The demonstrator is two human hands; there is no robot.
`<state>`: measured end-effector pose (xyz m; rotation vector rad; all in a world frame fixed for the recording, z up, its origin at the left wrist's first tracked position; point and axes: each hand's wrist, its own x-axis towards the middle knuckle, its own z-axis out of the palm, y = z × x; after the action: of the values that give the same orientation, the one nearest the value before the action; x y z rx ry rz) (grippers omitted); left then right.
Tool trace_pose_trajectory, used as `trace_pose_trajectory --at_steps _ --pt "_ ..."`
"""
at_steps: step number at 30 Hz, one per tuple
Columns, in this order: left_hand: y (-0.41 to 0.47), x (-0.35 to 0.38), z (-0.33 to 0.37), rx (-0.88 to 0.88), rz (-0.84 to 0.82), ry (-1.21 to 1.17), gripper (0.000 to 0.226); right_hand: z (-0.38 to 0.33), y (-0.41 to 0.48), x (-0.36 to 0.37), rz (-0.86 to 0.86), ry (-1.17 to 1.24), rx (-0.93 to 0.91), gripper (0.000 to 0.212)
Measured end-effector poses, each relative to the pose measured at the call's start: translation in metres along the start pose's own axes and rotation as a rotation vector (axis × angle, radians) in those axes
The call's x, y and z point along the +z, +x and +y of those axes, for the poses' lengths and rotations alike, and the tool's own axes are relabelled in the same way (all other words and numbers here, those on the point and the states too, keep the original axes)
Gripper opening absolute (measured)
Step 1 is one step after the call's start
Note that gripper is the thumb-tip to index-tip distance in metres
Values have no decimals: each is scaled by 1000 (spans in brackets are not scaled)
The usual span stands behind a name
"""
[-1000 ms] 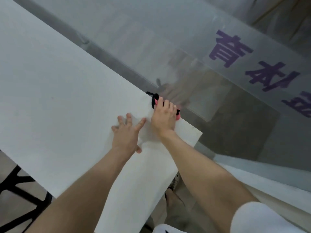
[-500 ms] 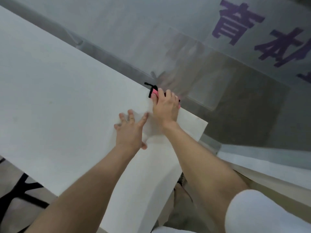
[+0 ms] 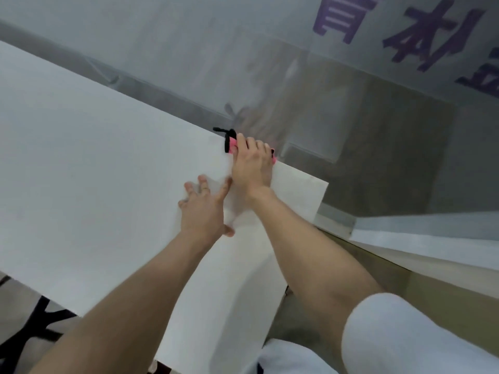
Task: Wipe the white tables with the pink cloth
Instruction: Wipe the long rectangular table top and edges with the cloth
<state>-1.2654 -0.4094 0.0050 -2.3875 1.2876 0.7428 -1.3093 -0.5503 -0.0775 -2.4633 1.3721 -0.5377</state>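
The cloth (image 3: 231,143) lies at the far edge of the table (image 3: 94,171), close to its far right corner and right against the glass wall (image 3: 351,117). It is pink with a black trim and a black loop that sticks out to the left. Most of it is hidden under the right hand (image 3: 252,168), which rests palm down on it with the fingers stretched out fairly straight, pressing it to the tabletop rather than gripping it. Whether the fingertips bend over the far edge cannot be told.

The left hand (image 3: 202,209) lies flat on the table just near and left of the right hand, fingers spread and holding nothing. Its forefinger reaches almost to the right wrist.

Both forearms are bare. A white sleeve (image 3: 405,338) covers the right upper arm. Large purple characters (image 3: 421,36) sit on the glass at the far right. A black frame (image 3: 35,327) shows below the table's near left edge. Another white surface (image 3: 432,238) lies to the right, apart from the table.
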Motion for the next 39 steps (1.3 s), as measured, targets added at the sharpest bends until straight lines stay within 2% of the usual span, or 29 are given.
trace_pose_trajectory --at_steps 6,9,12,14,17,20,22,24,27,29,32,36,39 --pt "-2 -2 -2 15 23 22 144 115 -74 -69 35 -156 93 41" --pt "-2 -2 -2 27 21 32 145 77 -51 -43 71 -238 188 45" --pt "-2 0 -2 24 18 19 144 5 -8 -3 16 -135 97 39" --pt "-1 0 -4 20 14 10 144 -9 3 5 -25 -104 43 35" --pt "-3 -1 -4 34 16 42 145 48 -23 -18 27 -89 11 33" --pt "-5 -4 -4 40 30 52 144 117 -63 -66 22 -127 77 39" --pt "-3 -4 -3 42 32 52 144 117 -68 -69 46 -212 167 39" --pt "-2 -3 -2 48 24 52 144 77 -48 -47 73 -239 218 35" --pt "-1 -1 -2 43 24 45 144 -3 -4 -1 24 -61 102 26" --pt "0 0 -1 41 27 31 142 -22 14 12 -26 25 22 24" --pt "-1 0 -3 36 30 36 143 22 2 -9 -72 72 -81 29" --pt "0 0 -1 50 38 5 142 113 -56 -77 -15 -52 28 29" --pt "0 0 0 51 28 -13 141 101 -59 -70 6 -161 116 30"
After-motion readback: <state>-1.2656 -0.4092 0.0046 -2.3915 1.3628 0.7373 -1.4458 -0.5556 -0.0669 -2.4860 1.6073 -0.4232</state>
